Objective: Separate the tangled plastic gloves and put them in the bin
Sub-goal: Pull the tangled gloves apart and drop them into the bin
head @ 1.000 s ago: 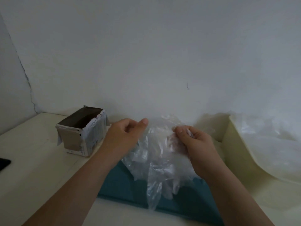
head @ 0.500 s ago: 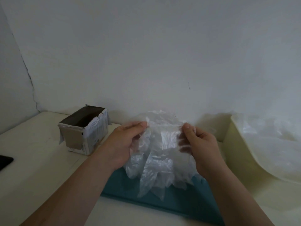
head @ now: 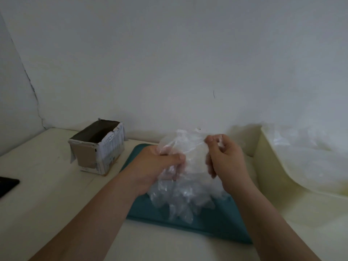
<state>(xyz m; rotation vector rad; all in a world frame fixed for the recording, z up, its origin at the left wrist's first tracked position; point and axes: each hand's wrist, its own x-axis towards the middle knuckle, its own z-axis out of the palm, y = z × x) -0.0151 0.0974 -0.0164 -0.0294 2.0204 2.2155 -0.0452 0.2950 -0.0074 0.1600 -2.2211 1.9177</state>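
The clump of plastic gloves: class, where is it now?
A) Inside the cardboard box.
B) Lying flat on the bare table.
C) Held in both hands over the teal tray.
C: the left hand and right hand both grip the clump of gloves over the teal tray.

Clear plastic against teal, cream and white.
The tangled plastic gloves are colourless and see-through, with milky white glints in their creases. The tray is a plain dark teal. The tabletop is pale cream, and the bin is a slightly yellower cream, with clear, whitish film in it. The cardboard box has a plain brown end, a white side printed with fine grey lines, and a dark brown inside. A flat object is black. The wall is plain greyish white, with a thin dark crack and one small dark mark.
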